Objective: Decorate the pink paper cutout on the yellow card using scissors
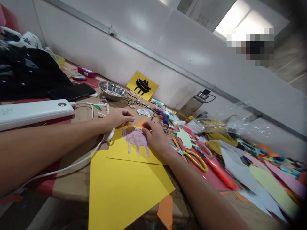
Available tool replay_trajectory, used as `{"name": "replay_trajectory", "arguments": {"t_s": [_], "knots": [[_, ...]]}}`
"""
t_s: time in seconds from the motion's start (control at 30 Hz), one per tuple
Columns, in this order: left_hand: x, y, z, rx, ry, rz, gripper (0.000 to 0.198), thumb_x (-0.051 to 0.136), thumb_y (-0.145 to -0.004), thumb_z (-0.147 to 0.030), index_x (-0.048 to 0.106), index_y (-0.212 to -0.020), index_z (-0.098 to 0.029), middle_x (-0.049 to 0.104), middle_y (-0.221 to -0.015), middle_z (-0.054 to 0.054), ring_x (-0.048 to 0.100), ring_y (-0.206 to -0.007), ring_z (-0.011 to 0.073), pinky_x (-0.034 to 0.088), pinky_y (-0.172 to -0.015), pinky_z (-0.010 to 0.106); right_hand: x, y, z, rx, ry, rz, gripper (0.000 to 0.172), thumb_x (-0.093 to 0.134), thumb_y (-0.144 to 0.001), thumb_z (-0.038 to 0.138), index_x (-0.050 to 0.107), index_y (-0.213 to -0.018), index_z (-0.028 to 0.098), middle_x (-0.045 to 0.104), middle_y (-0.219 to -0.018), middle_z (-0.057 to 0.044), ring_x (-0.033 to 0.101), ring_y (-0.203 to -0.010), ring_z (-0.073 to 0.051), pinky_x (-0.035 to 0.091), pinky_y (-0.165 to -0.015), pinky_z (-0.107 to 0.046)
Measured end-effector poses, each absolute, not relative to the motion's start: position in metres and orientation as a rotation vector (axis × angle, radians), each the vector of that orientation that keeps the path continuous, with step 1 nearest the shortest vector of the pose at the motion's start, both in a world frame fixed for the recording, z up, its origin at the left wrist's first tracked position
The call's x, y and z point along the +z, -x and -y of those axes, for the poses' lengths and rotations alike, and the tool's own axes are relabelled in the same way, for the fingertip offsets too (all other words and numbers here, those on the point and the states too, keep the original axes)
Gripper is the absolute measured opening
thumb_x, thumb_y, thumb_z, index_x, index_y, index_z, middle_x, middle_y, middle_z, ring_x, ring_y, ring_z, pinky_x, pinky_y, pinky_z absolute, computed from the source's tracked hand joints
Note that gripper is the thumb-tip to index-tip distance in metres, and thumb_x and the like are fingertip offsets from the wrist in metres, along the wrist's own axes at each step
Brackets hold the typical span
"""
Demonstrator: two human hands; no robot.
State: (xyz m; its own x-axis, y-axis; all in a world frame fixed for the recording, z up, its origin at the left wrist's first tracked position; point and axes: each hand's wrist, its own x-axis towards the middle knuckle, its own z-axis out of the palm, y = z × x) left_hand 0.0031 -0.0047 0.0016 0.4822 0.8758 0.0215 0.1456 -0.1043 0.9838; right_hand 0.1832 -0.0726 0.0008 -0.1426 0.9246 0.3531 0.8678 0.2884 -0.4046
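A pale purple paper cut-out (136,138) shaped like an animal with legs lies on a small yellow card (120,150). My left hand (118,117) rests at the card's upper left edge, fingers curled and pinched near the cut-out's top. My right hand (154,135) presses on the cut-out's right end with fingers bent, fingertips on the paper. A bigger yellow sheet (124,191) lies under the card and overhangs the table's front edge.
Yellow-handled scissors (195,159) and an orange cutter (220,174) lie right of my right hand amid coloured paper scraps. A steel bowl (112,90), a yellow card with a black figure (142,85), a white power bank (33,112) with cable, and a metal bottle (193,103) sit behind.
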Motion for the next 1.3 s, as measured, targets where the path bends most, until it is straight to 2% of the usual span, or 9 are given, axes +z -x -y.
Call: {"name": "replay_trajectory", "arguments": {"t_s": [0.13,0.33,0.53,1.1,1.3], "knots": [[-0.001,-0.004,0.005,0.788,-1.652,-0.939,0.016,0.063,-0.072,-0.031,0.062,-0.076,-0.015,0.051,-0.048,-0.004,0.035,-0.033,0.0039,0.024,-0.033,0.017,0.003,-0.183,0.073,0.134,1.625,2.075,0.012,0.053,-0.078,0.013,0.063,-0.072,0.017,0.065,-0.073,-0.003,0.055,-0.069,-0.014,0.039,-0.065,-0.025],[-0.005,-0.007,0.007,0.744,-1.939,-0.954,0.018,0.061,-0.071,-0.032,0.065,-0.075,-0.015,0.059,-0.053,-0.001,0.049,-0.043,0.0076,0.036,-0.04,0.017,-0.003,-0.181,0.07,-0.004,1.66,2.142,0.01,0.055,-0.079,0.015,0.065,-0.075,0.016,0.066,-0.077,-0.006,0.055,-0.074,-0.016,0.039,-0.069,-0.027],[-0.009,-0.009,0.004,0.697,-2.124,-0.964,0.019,0.058,-0.07,-0.029,0.068,-0.077,-0.014,0.065,-0.059,0.001,0.057,-0.052,0.0105,0.04,-0.046,0.018,-0.006,-0.178,0.07,-0.071,1.723,2.167,0.012,0.053,-0.08,0.015,0.064,-0.076,0.016,0.064,-0.08,-0.006,0.053,-0.077,-0.016,0.038,-0.071,-0.027],[-0.007,-0.009,0.005,0.662,-2.071,-0.963,0.021,0.055,-0.069,-0.028,0.068,-0.077,-0.014,0.068,-0.063,0.002,0.059,-0.054,0.0114,0.041,-0.047,0.019,-0.007,-0.171,0.07,-0.11,1.796,2.143,0.012,0.049,-0.08,0.013,0.061,-0.076,0.016,0.061,-0.08,-0.007,0.053,-0.077,-0.018,0.036,-0.068,-0.027],[-0.007,-0.009,0.004,0.67,-2.092,-0.969,0.022,0.055,-0.069,-0.03,0.068,-0.077,-0.014,0.067,-0.062,0.001,0.058,-0.053,0.011,0.04,-0.046,0.018,-0.001,-0.178,0.071,0.141,1.751,1.993,0.01,0.051,-0.078,0.015,0.059,-0.072,0.017,0.063,-0.072,-0.003,0.054,-0.069,-0.014,0.036,-0.063,-0.026]]}}
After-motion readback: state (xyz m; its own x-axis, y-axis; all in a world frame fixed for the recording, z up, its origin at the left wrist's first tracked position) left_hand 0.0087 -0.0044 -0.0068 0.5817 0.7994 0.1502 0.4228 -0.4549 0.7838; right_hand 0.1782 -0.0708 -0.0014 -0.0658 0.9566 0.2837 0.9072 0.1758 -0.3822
